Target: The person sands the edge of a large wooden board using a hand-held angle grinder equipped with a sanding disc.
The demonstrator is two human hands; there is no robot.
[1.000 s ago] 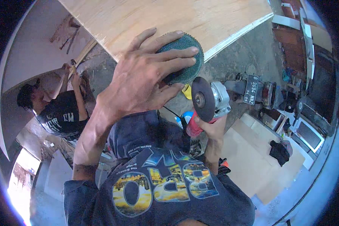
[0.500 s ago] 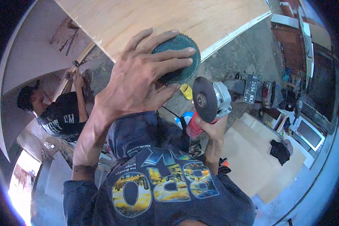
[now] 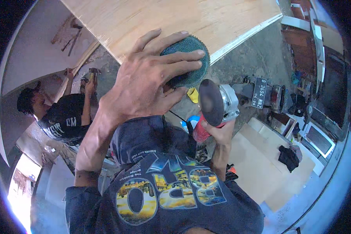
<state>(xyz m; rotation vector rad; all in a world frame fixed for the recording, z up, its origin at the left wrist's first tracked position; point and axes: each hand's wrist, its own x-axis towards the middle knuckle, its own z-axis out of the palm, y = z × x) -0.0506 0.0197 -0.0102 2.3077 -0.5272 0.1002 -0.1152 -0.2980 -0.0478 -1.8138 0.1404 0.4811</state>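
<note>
My left hand (image 3: 144, 76) holds a round, dark green mesh-faced disc (image 3: 191, 68) with a jagged rim, its fingers spread across the face and the thumb low at the edge. Behind the disc lies the near corner of a plywood panel (image 3: 152, 19). In my right hand (image 3: 221, 134) is an angle grinder (image 3: 201, 130) with a red body and silver head. A dark, flat round disc (image 3: 210, 101) is fitted on the grinder, just below and right of the green disc and apart from it. The disc's middle looks blurred.
On the left, a co-worker (image 3: 62, 113) in a black shirt holds what looks like a hammer (image 3: 93, 71) beside a large pale panel (image 3: 31, 58). A motorcycle (image 3: 277, 95) stands to the right. Flat boards (image 3: 261, 163) and a black cloth (image 3: 288, 156) lie lower right.
The grinder's disc has gone from showing a sharp centre nut to a smeared middle. The co-worker's hands and tool have shifted. My hands have barely moved.
</note>
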